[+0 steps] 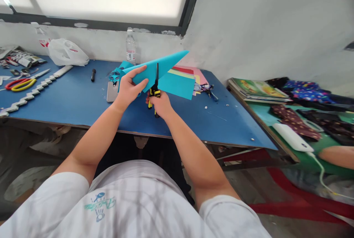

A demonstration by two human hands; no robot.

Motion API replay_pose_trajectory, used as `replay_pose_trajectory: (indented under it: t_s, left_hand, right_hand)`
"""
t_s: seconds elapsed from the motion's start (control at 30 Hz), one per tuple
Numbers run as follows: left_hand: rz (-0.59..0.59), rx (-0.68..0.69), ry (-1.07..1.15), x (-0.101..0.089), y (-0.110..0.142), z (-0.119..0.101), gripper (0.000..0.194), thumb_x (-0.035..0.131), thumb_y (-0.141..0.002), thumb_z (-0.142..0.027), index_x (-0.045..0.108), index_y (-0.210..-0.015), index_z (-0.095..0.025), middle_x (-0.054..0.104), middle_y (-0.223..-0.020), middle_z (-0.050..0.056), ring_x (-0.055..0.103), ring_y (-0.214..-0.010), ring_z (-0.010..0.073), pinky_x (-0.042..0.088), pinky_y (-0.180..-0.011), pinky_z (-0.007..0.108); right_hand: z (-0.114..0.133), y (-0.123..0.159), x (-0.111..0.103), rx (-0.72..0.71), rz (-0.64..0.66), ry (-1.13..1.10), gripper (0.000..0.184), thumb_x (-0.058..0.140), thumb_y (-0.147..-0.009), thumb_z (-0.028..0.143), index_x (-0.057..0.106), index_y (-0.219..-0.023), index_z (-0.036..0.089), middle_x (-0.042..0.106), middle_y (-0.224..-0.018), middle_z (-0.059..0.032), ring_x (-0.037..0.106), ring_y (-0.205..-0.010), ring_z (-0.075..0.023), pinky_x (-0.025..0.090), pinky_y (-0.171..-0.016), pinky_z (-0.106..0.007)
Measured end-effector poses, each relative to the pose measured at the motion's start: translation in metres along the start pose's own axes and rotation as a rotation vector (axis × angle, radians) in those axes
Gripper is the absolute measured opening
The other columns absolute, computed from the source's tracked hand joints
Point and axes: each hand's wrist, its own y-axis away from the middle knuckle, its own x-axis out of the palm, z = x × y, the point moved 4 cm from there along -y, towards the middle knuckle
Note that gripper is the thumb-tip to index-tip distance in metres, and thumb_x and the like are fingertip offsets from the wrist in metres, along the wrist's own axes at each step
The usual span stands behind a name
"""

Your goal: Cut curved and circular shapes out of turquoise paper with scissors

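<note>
The left hand point(129, 89) pinches the folded blue paper point(167, 64), which reaches out ahead of both hands; the right hand point(163, 105) grips the scissors point(155, 93) just below the paper. One blade point(157, 72) crosses the paper's front; the other is probably hidden behind. Cutting seems in hand, and the next squeeze calls for a steady left hold. A bottle point(131, 46) stands beyond the paper.
</note>
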Motion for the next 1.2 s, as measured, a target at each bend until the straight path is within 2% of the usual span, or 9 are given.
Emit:
replay_pose_trajectory:
  t_s: [0.2,0.33,0.57,0.77,0.87,1.03,1.2]
  left_hand:
    - [0.011,0.046,0.006,-0.0011,-0.0031,-0.0016,0.104,0.088,-0.096,-0.106,0.086,-0.163,-0.027,0.090,-0.167,0.014,0.085,-0.154,0.0478,0.078,-0.126,0.065]
    - [-0.003,0.058,0.019,-0.0036,-0.0036,-0.0013,0.099,0.090,-0.097,-0.103,0.086,-0.163,-0.029,0.090,-0.169,0.014,0.083,-0.160,0.0489,0.073,-0.135,0.066]
    - [-0.034,0.046,0.035,-0.0021,-0.0026,0.0028,0.093,0.089,-0.097,-0.103,0.090,-0.158,-0.033,0.091,-0.167,0.011,0.082,-0.161,0.0498,0.073,-0.138,0.069]
    - [-0.049,0.069,0.021,-0.0035,-0.0026,0.0041,0.082,0.090,-0.103,-0.091,0.090,-0.159,-0.031,0.091,-0.164,0.015,0.085,-0.159,0.0477,0.072,-0.139,0.063]
    - [-0.057,0.084,0.007,-0.0048,-0.0026,0.0042,0.079,0.090,-0.106,-0.086,0.090,-0.160,-0.028,0.091,-0.163,0.017,0.085,-0.158,0.0475,0.071,-0.139,0.063]
    - [-0.068,0.085,-0.003,-0.0052,-0.0032,0.0060,0.078,0.090,-0.105,-0.087,0.090,-0.159,-0.030,0.091,-0.163,0.015,0.085,-0.159,0.0460,0.070,-0.142,0.062]
    - [-0.107,0.065,-0.021,-0.0069,-0.0022,0.0032,0.066,0.093,-0.105,-0.077,0.092,-0.151,-0.030,0.094,-0.158,0.015,0.087,-0.155,0.0456,0.072,-0.140,0.061]
  right_hand:
    - [-0.0012,0.0008,-0.0008,0.012,0.008,0.028,0.020,0.079,-0.074,0.026,0.072,-0.092,0.029,0.080,-0.082,0.0007,0.084,-0.085,-0.0255,0.067,-0.073,-0.034]
    - [-0.0022,0.0013,0.0000,0.014,0.018,0.046,0.021,0.078,-0.071,0.027,0.072,-0.091,0.030,0.079,-0.080,0.0015,0.084,-0.084,-0.0260,0.066,-0.071,-0.034]
    - [-0.0031,0.0017,-0.0006,0.002,0.030,0.064,0.019,0.077,-0.072,0.028,0.072,-0.090,0.030,0.079,-0.082,0.0014,0.084,-0.083,-0.0246,0.067,-0.073,-0.033]
    - [-0.0037,0.0010,-0.0001,-0.001,0.039,0.079,0.019,0.078,-0.072,0.026,0.071,-0.089,0.031,0.077,-0.080,0.0016,0.083,-0.082,-0.0261,0.067,-0.071,-0.035]
    - [-0.0034,0.0020,0.0000,-0.002,0.046,0.082,0.018,0.078,-0.073,0.025,0.071,-0.089,0.030,0.077,-0.079,0.0016,0.083,-0.081,-0.0257,0.066,-0.072,-0.034]
    - [-0.0026,0.0035,0.0010,0.012,0.047,0.087,0.019,0.078,-0.073,0.025,0.072,-0.091,0.030,0.078,-0.080,0.0020,0.082,-0.081,-0.0244,0.066,-0.072,-0.033]
    - [0.0020,0.0063,0.0028,0.012,0.036,0.097,0.018,0.076,-0.071,0.024,0.070,-0.088,0.029,0.076,-0.077,0.0021,0.079,-0.079,-0.0241,0.064,-0.071,-0.033]
